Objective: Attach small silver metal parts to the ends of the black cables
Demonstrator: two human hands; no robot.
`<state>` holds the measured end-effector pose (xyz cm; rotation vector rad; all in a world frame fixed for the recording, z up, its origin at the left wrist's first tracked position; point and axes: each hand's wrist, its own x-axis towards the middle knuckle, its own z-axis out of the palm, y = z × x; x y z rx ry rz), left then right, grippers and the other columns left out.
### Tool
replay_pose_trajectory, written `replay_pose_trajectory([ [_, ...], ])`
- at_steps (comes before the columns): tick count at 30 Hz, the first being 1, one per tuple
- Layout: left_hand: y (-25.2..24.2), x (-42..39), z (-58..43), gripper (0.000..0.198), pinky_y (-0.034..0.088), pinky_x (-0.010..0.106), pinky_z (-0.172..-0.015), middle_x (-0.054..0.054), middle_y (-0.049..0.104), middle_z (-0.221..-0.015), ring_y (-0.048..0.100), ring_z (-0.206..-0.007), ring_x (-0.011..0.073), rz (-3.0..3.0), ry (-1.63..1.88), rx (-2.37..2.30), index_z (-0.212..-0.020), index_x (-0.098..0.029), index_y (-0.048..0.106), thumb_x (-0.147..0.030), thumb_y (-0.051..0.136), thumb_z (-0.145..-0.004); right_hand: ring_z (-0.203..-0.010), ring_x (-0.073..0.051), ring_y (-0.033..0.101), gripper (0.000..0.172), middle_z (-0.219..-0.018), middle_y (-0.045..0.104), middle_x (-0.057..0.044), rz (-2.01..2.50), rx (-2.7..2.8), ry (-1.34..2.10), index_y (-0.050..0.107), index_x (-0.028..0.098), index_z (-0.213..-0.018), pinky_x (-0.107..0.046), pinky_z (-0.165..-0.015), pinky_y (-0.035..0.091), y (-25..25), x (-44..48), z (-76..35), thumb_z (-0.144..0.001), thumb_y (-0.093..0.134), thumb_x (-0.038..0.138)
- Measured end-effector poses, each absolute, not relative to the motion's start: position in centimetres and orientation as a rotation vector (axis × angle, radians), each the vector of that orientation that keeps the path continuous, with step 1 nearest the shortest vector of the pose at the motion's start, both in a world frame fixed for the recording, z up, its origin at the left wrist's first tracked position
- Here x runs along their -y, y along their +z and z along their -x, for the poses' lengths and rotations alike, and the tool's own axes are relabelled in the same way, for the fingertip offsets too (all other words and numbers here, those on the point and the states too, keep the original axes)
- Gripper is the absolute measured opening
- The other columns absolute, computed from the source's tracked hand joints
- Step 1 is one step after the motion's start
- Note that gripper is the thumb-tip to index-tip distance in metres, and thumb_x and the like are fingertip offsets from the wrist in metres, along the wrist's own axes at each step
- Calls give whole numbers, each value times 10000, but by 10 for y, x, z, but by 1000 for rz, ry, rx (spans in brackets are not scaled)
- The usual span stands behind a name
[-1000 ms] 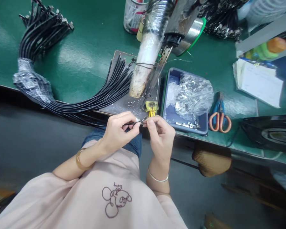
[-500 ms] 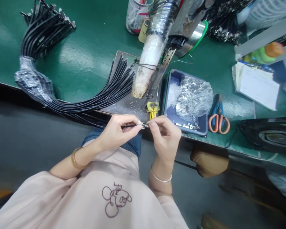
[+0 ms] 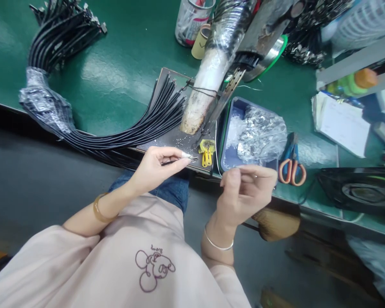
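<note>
My left hand (image 3: 158,167) pinches the end of a thin black cable (image 3: 176,161), whose metal tip points right toward a small yellow clip (image 3: 207,150) on the dark metal plate (image 3: 173,139). My right hand (image 3: 248,192) hovers at the table's front edge, just below the blue tray (image 3: 231,160) of small metal parts. Its fingers are curled together; whether anything sits between them I cannot make out. A bundle of black cables (image 3: 128,132) fans across the plate behind my left hand.
A soldering fixture wrapped in white tape (image 3: 208,83) leans over the plate. A plastic bag of metal parts (image 3: 259,132) lies in the tray. Orange-handled scissors (image 3: 290,164) lie to its right. A clear jar (image 3: 192,17), a solder spool (image 3: 271,51) and papers (image 3: 342,122) stand farther back.
My right hand has let go of the cable tip and moved right, toward the blue tray. My left hand keeps hold of the cable and has barely shifted.
</note>
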<state>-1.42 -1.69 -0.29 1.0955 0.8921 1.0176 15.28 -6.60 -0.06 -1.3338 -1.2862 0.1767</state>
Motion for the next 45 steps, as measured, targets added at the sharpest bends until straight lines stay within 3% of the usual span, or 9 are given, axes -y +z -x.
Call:
replay_pose_trajectory([
  [4, -1, 12, 11, 116, 542, 232, -650, 36, 724, -694, 617, -648, 127, -1065, 1021, -895, -683, -138, 760, -243, 786, -726, -632, -124, 667, 167, -765, 700, 33, 1305, 1646, -68, 635, 268, -897, -263, -587, 530, -4, 63, -150, -862, 721, 129],
  [7, -2, 10, 8, 114, 509, 223, -614, 34, 706, -683, 592, -634, 121, -1085, 1030, -919, -682, -135, 748, -238, 760, -729, -842, -175, 761, 199, -956, 784, -16, 1263, 1807, -167, 634, 275, -922, -313, -748, 619, -8, 59, -146, -874, 692, 91],
  [15, 2, 2, 1, 125, 330, 204, -489, 1, 592, -586, 428, -526, 75, -1142, 1070, -1001, -634, -134, 692, -221, 700, -722, -872, -175, 766, 200, -980, 794, -24, 1255, 1739, -122, 655, 267, -934, -324, -789, 627, -12, 47, -142, -878, 689, 78],
  [34, 5, -1, -1, 116, 283, 192, -472, -46, 445, -515, 344, -496, 58, -1234, 1088, -1050, -652, -125, 664, -206, 661, -736, -843, -151, 755, 198, -925, 779, 2, 1250, 1695, -84, 670, 239, -911, -293, -787, 621, -7, 37, -142, -854, 723, 57],
  [45, 5, 0, 4, 149, 275, 197, -462, -23, 504, -550, 357, -501, 62, -1224, 998, -1035, -665, -116, 667, -229, 649, -760, -867, -151, 763, 205, -956, 787, -31, 1226, 1790, -33, 632, 229, -880, -263, -794, 633, -6, 45, -146, -840, 712, 44],
])
